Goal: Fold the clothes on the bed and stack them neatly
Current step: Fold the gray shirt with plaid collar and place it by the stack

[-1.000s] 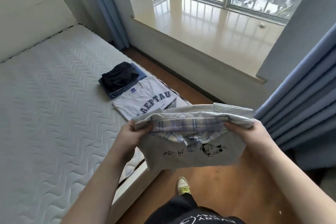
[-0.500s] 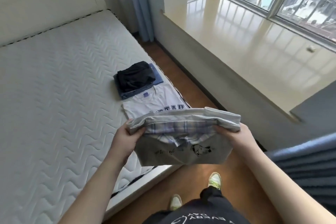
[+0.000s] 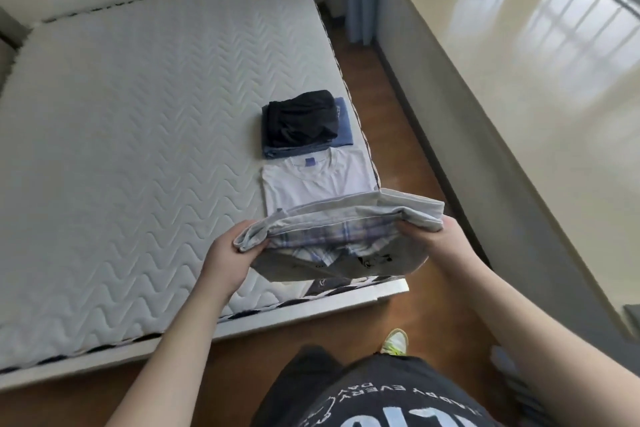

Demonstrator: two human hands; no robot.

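Folded grey shirt (image 3: 343,236) has moved over the bed (image 3: 121,149) corner, left hand (image 3: 225,253) and right hand (image 3: 440,241) gripping its ends above the white tee (image 3: 318,180); dark stack (image 3: 304,123) done, placing left.

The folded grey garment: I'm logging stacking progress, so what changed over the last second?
Both hands, left and right, carried the folded grey garment from over the floor to above the white T-shirt on the mattress. Grip unchanged; dark pile untouched.
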